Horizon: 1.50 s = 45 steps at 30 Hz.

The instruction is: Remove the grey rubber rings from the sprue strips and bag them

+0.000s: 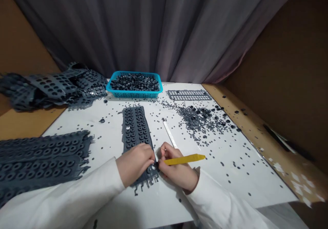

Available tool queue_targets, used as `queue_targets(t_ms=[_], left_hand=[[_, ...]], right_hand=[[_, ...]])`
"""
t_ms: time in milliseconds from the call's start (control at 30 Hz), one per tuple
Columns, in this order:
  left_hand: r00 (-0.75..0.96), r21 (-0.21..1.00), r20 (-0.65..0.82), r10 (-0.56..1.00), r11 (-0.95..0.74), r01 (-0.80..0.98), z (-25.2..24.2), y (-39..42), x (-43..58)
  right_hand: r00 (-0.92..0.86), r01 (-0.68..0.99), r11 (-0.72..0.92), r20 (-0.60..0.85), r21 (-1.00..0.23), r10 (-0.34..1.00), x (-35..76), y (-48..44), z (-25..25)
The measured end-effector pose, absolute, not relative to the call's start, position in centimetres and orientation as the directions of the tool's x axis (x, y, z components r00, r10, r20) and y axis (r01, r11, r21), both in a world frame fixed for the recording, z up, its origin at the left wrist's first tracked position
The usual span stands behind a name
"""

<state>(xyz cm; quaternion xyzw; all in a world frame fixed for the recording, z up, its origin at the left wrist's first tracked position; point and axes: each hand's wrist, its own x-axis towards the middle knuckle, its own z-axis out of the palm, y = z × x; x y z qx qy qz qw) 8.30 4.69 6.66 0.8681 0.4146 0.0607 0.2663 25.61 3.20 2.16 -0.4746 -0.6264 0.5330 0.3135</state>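
Observation:
A dark grey rubber sheet (pixel 135 126) with rows of raised rings lies lengthwise before me, its near edge ragged. My left hand (pixel 137 162) rests over its lower part, fingers closed at the right edge, thumb and forefinger pinched together there. My right hand (pixel 178 172) is closed round a slim yellow tool (pixel 186 159) whose broad end points right; its working tip is hidden by the fingers. Both hands' fingertips nearly meet beside a small white spot on the sheet. Just beyond the right hand lies a thin white stick (pixel 169 133) with a dark tip.
At the back stands a blue basket (pixel 134 94) full of small dark rings. More ringed sheets (pixel 43 160) lie at left, with crumpled punched sheets (pixel 56 85) behind. A perforated strip (pixel 189 95) and a heap of dark discs (pixel 194 118) are at right. White scraps (pixel 297 181) litter the right edge.

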Motion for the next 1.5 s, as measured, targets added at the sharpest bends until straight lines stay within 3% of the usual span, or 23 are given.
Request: queue_targets(t_ms=[67,133,233,333,567,867,1167,1233,1300,1400,1500], left_hand=[[0.557,0.649,-0.031,0.83,-0.407,0.643,7.4,5.3,7.1],[0.47,0.696,0.003,0.883,-0.34,0.633,7.8,5.7,6.1],[0.437,0.698,-0.035,0.899,-0.291,0.654,7.2,5.8,5.7],[0.465,0.699,-0.089,0.881,-0.277,0.659,6.2,5.4,6.4],[0.582,0.666,-0.081,0.809,-0.391,0.636,5.8,5.3,7.6],[0.601,0.409,-0.228,0.766,-0.484,0.773,6.6,5.7,8.7],[0.694,0.187,-0.251,0.675,-0.669,0.719,6.1,5.5,9.8],[0.702,0.241,-0.208,0.681,-0.66,0.712,6.0,5.7,9.2],[0.668,0.411,-0.109,0.736,-0.579,0.704,6.4,6.1,8.2],[0.478,0.637,0.003,0.878,-0.37,0.676,7.1,6.8,6.4],[0.364,0.694,-0.019,0.931,-0.25,0.675,7.1,6.9,5.3]], right_hand=[[-0.365,0.213,-0.058,-0.134,-0.975,0.921,25.6,3.2,2.0],[-0.369,0.136,-0.117,-0.16,-0.984,0.916,25.7,3.4,1.8],[-0.329,0.076,-0.138,-0.155,-0.988,0.931,25.7,3.7,1.7],[-0.314,0.118,-0.082,-0.116,-0.99,0.943,25.6,4.0,1.8],[-0.317,0.224,0.015,-0.058,-0.975,0.947,25.3,4.2,2.2],[-0.385,0.359,0.096,-0.054,-0.929,0.921,24.7,5.0,3.7],[-0.413,0.243,0.01,-0.095,-0.97,0.906,25.2,5.2,2.3],[-0.407,0.249,0.023,-0.083,-0.968,0.91,25.2,5.1,2.3],[-0.405,0.241,0.012,-0.089,-0.97,0.91,25.1,5.1,2.4],[-0.411,0.177,-0.069,-0.138,-0.982,0.901,25.2,5.1,2.5],[-0.383,0.093,-0.142,-0.167,-0.986,0.909,25.3,5.4,2.5]])
